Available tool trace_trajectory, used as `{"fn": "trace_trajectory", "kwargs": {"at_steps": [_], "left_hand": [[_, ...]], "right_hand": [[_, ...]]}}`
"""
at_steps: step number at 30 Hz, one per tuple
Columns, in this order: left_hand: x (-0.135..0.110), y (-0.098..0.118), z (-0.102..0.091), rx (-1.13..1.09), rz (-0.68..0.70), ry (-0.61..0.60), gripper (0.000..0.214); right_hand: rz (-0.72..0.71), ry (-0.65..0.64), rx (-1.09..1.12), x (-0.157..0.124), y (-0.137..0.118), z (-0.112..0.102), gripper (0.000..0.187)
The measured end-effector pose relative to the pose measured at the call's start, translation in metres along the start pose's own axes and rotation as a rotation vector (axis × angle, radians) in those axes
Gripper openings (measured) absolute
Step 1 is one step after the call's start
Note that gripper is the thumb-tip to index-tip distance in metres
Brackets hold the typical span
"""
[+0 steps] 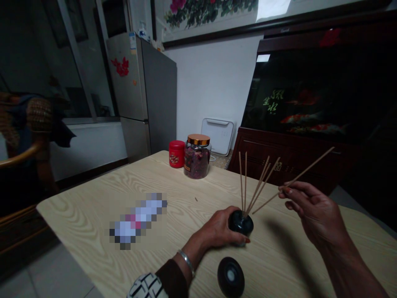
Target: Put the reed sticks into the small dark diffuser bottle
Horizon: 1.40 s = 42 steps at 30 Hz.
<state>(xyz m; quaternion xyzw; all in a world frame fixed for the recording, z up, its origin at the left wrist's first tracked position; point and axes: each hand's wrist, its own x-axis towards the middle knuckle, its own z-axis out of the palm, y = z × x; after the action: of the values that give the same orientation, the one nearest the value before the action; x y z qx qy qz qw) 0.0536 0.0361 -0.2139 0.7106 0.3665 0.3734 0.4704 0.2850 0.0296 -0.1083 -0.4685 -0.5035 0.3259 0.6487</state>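
Observation:
A small dark round jar (243, 225) stands on the table, with several thin brown sticks (257, 184) fanning up out of its mouth. My left hand (221, 227) wraps around the jar's left side, thumb at the front. Between the fingertips of my right hand (313, 207) is a single brown stick (312, 167), tilted, its lower end close beside the jar's mouth. I cannot tell whether that end touches the rim. In front of the jar lies a dark round lid (231, 277) with a pale spot at its centre.
A glass jar of dried flowers (197, 161) and a red canister (177, 154) stand at the back of the wooden table (102, 207). A blurred-out object (138, 221) lies at left. Beyond are a fridge (159, 91), a fish tank (304, 91) and a wooden chair (21, 159).

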Motion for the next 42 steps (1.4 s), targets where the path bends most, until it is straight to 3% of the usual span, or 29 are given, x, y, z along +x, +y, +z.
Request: {"fn": "trace_trajectory", "kwargs": {"at_steps": [7,18,29,32,35,37,42], "left_hand": [[0.000,-0.001,0.000,0.004,-0.009,0.006,0.078],[0.000,-0.001,0.002,-0.018,0.008,0.009,0.075],[0.001,-0.004,0.001,0.007,0.032,0.011,0.074],[0.000,-0.003,0.001,0.017,0.024,0.011,0.075],[-0.001,-0.001,-0.001,0.012,0.035,0.005,0.089],[-0.001,-0.002,-0.003,0.029,0.053,-0.008,0.105],[0.000,-0.010,-0.007,0.139,0.083,-0.030,0.127]], "right_hand": [[-0.068,-0.102,-0.123,-0.008,0.004,0.016,0.032],[-0.062,-0.439,-0.382,-0.019,0.023,0.033,0.027],[0.002,-0.591,-0.459,-0.019,0.026,0.030,0.032],[0.032,-0.653,-0.544,-0.021,0.030,0.023,0.046],[0.083,-0.816,-0.581,-0.025,0.037,0.019,0.063],[0.091,-0.888,-0.535,-0.029,0.042,0.022,0.064],[0.051,-0.836,-0.489,-0.033,0.055,0.032,0.048]]}}
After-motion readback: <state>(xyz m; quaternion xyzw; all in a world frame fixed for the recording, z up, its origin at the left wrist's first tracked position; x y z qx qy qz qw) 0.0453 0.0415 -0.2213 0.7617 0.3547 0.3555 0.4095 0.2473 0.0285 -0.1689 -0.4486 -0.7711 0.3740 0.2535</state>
